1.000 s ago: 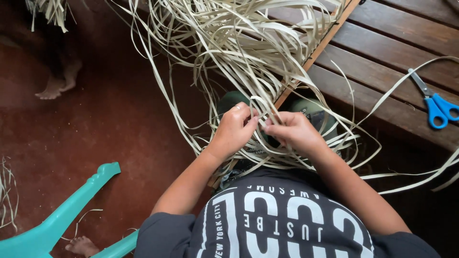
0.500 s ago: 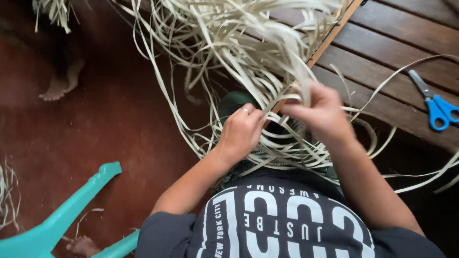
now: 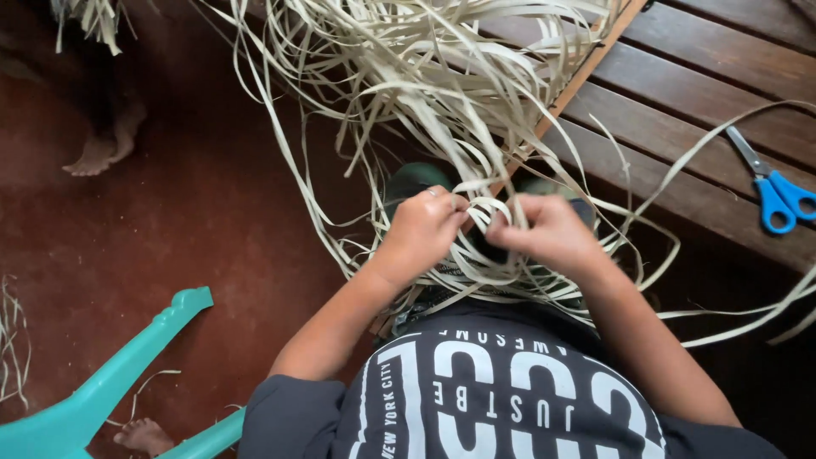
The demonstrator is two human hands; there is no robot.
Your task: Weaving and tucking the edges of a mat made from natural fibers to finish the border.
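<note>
A big tangle of pale flat straw strips spills from a dark wooden slatted bench down over my lap. My left hand is closed around a few of these strips just in front of my chest. Beside it, almost touching, my right hand pinches the same strips, which loop between the two hands. My dark printed shirt fills the bottom of the view.
Blue-handled scissors lie on the bench at the right. A teal plastic chair part sits on the red-brown floor at lower left. Another person's bare foot stands at upper left, and a foot shows at the bottom.
My right hand, raised toward the strip pile half a second ago, has come back down next to my left hand. Both hands again grip the strips close together.
</note>
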